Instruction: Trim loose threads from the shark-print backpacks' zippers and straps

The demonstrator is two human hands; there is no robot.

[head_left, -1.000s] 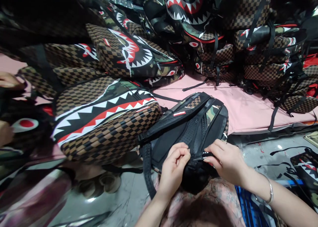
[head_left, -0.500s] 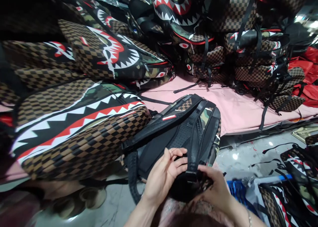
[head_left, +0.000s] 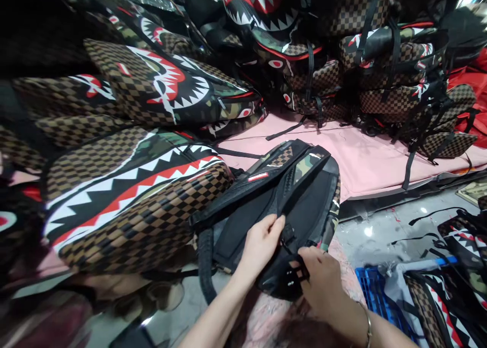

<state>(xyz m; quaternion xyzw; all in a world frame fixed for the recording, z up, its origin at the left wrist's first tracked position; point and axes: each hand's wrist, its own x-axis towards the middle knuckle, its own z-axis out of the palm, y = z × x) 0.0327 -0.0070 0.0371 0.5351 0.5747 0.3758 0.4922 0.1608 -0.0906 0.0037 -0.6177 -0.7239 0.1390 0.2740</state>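
A backpack lies back panel up in front of me, with black padding, two shoulder straps and camouflage and checkered edges. My left hand is closed, its thumb and fingers pinching the lower part of the right-hand shoulder strap near a black buckle. Below and to the right, my right hand has its fingers curled around black webbing at the lower corner of the backpack; part of the webbing is hidden by the fingers. The other shoulder strap lies across the panel, untouched.
A checkered shark-mouth backpack lies just left, touching mine. More such backpacks are stacked behind it and at the back right. Pink cloth covers the table. A blue crate and more bags stand at the lower right.
My left hand has gone from spread fingers beside the strap to a pinch on it. The shoulder strap's lower end has shifted up and left. My right hand has moved slightly down.
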